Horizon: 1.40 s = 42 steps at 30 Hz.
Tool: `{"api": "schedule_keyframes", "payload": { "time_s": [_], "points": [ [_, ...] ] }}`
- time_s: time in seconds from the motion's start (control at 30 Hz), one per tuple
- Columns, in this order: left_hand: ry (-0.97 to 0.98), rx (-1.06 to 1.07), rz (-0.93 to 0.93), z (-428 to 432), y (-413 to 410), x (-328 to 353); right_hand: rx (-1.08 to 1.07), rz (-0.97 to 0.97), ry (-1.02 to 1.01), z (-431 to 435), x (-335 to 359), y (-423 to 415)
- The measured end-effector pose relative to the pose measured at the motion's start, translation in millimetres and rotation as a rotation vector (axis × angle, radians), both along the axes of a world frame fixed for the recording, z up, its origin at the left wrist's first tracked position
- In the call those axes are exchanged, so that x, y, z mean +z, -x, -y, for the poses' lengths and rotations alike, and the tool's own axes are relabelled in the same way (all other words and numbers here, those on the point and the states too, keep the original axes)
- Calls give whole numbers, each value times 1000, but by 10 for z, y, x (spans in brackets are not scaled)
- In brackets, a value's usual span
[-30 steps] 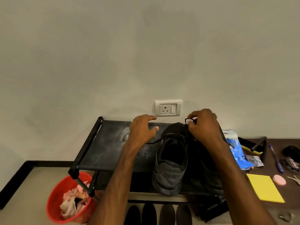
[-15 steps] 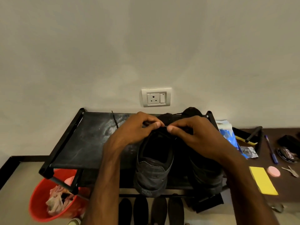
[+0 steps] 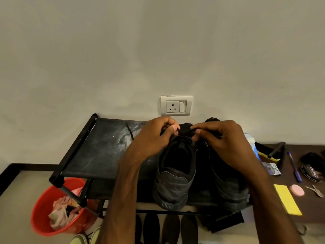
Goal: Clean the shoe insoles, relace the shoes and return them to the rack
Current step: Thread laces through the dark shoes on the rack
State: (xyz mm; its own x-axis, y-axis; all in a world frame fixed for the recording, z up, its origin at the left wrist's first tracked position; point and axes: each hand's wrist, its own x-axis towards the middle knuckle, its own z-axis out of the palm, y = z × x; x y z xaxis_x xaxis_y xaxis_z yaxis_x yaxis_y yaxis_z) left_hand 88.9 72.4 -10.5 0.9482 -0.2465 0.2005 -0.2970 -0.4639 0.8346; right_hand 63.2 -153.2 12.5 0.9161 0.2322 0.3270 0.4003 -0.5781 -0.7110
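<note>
— Shoe (image 3: pixel 175 175) on top of the rack (image 3: pixel 98 152), toe to the wall: is that the one being laced?

— Yes. The left hand (image 3: pixel 154 138) and right hand (image 3: pixel 226 143) meet at its twelve o'clock, over the tongue. Each pinches the black lace (image 3: pixel 187 138) between thumb and forefinger, the other fingers curled in. It's dark there, so I can't tell which eyelet they're at.

— How would you go about it?

— Keep the two ends even and draw each row snug before the next. I'd also steady the shoe so it doesn't slide on that fabric shelf. A loose strand (image 3: pixel 129 132) lies on the rack at nine o'clock of the left hand, likely a lace end. I'd mind it doesn't snag.

— And round about?

— The second shoe (image 3: pixel 228 187) sits tight against the first at three o'clock, half under the right forearm, and it crowds that hand. Dark insoles (image 3: pixel 151 228) lie in a row at six o'clock, below the top shelf. A red bucket (image 3: pixel 42 208) of rags stands at eight o'clock, by the rack's leg. Farther out at three o'clock is a brown table (image 3: pixel 314 217) with a brush (image 3: pixel 269 152), a pen (image 3: pixel 295 168) and a yellow pad (image 3: pixel 286 199). A wall socket (image 3: pixel 176 106) is at twelve.
</note>
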Motion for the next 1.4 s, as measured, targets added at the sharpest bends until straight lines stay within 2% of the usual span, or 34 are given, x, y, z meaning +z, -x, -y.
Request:
{"api": "schedule_keyframes", "payload": {
  "time_s": [0.23,0.63,0.9,1.03,1.2,1.4],
  "points": [
    [-121,-51,51,-51,71,26,143,-97,-65,-123,1,63],
    [-198,32,206,48,63,73,6,27,115,-145,-40,45],
    [-283,48,203,85,115,143,103,-40,141,-150,-54,41],
    [-289,36,192,60,130,188,60,-21,101,-117,-67,22],
    [-392,-16,209,77,138,229,31,-3,140,-134,-81,18],
    [-378,-45,179,79,161,234,14,-8,178,-185,-108,9]
  ]
}}
